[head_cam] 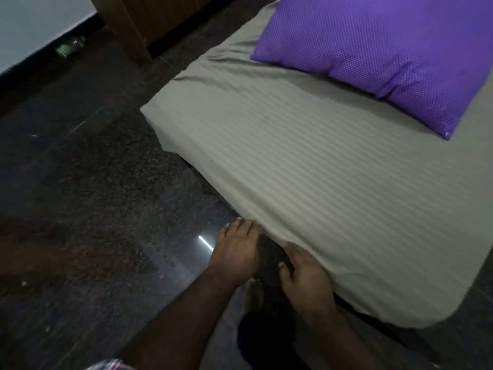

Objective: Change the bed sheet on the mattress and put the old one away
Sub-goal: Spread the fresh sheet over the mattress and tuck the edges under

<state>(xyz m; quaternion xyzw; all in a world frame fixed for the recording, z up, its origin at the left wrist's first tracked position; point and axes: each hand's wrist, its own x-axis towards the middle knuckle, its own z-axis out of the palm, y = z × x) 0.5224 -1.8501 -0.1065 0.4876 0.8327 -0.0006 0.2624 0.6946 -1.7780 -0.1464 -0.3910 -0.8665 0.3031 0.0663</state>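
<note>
— What is seen on the low mattress?
— A grey-green striped cotton bed sheet is stretched across it, filling the centre and right of the frame. A purple dotted pillow is laid on it at upper right.
— And the hands?
— Both are placed at the sheet's lower edge, bottom centre. The left hand is laid flat, fingers straight, touching the hem. The right hand is curled over the sheet's edge, gripping it above the dark polished stone floor.

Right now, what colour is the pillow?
Purple with fine pale dots, in the head view.
</note>
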